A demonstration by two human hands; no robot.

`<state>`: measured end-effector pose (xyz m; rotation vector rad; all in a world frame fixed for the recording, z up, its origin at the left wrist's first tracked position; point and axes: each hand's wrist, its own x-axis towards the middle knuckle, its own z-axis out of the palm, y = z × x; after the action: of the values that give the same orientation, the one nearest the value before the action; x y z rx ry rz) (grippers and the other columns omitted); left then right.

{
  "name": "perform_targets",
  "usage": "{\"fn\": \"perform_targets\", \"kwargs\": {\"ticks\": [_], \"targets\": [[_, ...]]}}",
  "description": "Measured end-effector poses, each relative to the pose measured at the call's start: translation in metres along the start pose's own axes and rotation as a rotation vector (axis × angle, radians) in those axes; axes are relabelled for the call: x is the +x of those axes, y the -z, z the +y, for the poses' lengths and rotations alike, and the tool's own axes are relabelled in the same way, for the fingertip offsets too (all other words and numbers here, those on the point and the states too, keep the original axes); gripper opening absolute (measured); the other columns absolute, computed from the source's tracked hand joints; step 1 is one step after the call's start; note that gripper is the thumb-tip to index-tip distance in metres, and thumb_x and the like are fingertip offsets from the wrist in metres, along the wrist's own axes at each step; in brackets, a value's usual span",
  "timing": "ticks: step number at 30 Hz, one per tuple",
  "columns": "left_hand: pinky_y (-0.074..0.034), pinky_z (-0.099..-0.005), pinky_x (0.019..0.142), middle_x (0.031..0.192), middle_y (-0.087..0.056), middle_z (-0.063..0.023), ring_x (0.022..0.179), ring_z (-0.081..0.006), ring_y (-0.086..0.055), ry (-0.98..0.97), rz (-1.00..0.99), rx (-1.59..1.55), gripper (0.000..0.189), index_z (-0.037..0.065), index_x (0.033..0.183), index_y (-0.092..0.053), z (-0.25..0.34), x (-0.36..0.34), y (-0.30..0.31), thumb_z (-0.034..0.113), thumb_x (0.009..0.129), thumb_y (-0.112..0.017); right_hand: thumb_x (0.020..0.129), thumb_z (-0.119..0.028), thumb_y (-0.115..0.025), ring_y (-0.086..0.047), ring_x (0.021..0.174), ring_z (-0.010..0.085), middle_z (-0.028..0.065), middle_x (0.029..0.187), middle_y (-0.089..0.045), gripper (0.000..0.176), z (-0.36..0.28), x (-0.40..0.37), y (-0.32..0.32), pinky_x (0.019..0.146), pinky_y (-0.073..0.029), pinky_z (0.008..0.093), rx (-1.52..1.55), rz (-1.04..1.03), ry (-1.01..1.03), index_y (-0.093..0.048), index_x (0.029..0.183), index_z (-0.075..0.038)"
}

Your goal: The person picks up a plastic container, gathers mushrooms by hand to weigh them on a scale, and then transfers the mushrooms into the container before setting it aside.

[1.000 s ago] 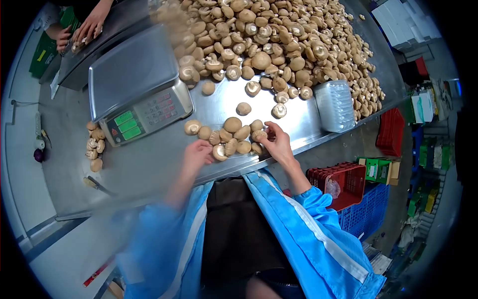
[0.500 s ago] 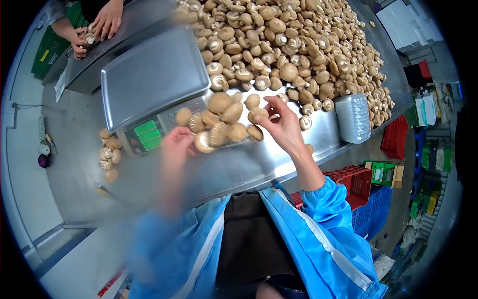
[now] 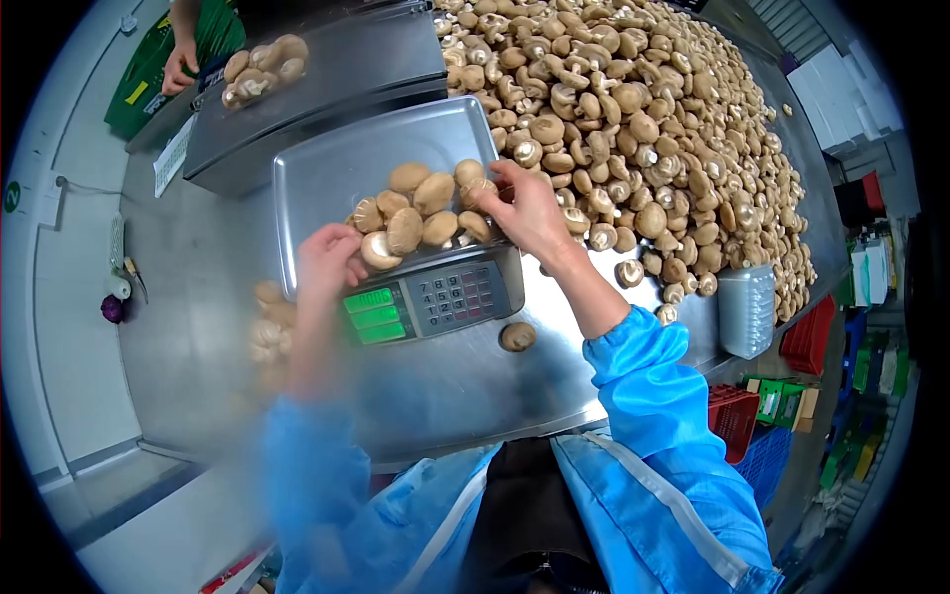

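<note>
A clear plastic tray heaped with brown mushrooms [image 3: 433,193] is over the front part of the metal scale pan [image 3: 327,168]. My left hand [image 3: 332,259] grips the tray's left end, fingers curled beside a pale-stemmed mushroom. At the right end my right hand [image 3: 524,208] is closed on the tray, thumb and fingers around a mushroom at its edge. Below the tray, the scale's keypad and green display [image 3: 376,315] face me. One loose mushroom [image 3: 518,337] lies on the steel table in front of the scale.
A large mushroom pile [image 3: 633,129] covers the table's right side. Stacked clear trays [image 3: 746,309] stand at the near right edge. More mushrooms [image 3: 269,332] lie left of the scale, partly behind my blurred left arm. Across the table, another person's hand [image 3: 179,67] is near a filled tray [image 3: 265,69].
Both hands have carried the mushroom tray from in front of the scale onto its pan area. The view has shifted. The other person's mushrooms now rest on the far metal surface.
</note>
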<state>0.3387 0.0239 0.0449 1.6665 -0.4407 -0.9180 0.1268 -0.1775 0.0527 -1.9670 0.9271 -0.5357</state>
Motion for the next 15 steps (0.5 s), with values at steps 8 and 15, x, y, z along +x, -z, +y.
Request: {"fn": "perform_targets", "kwargs": {"ticks": [8,15], "targets": [[-0.043,-0.0235,0.044,0.071,-0.062,-0.006,0.05,-0.012,-0.057,-0.054,0.068,0.119,0.022,0.001,0.112,-0.064,-0.001,-0.004,-0.016,0.009,0.092,-0.059,0.084,-0.03,-0.072,-0.068,0.076,0.0249,0.0179,0.087,-0.07,0.048,-0.003,0.004,0.012,0.071,-0.054,0.0358,-0.008,0.017,0.003,-0.064,0.116,0.004],[-0.052,-0.0398,0.076,0.092,-0.065,-0.0131,0.086,-0.0284,-0.065,-0.485,0.426,0.981,0.033,0.007,0.113,-0.063,0.009,-0.01,-0.024,0.01,0.081,-0.068,0.083,-0.028,-0.072,-0.07,0.078,0.0277,0.0183,0.086,-0.07,0.042,-0.002,0.004,0.007,0.071,-0.055,0.0372,-0.051,0.047,0.049,-0.065,0.111,0.003]]}}
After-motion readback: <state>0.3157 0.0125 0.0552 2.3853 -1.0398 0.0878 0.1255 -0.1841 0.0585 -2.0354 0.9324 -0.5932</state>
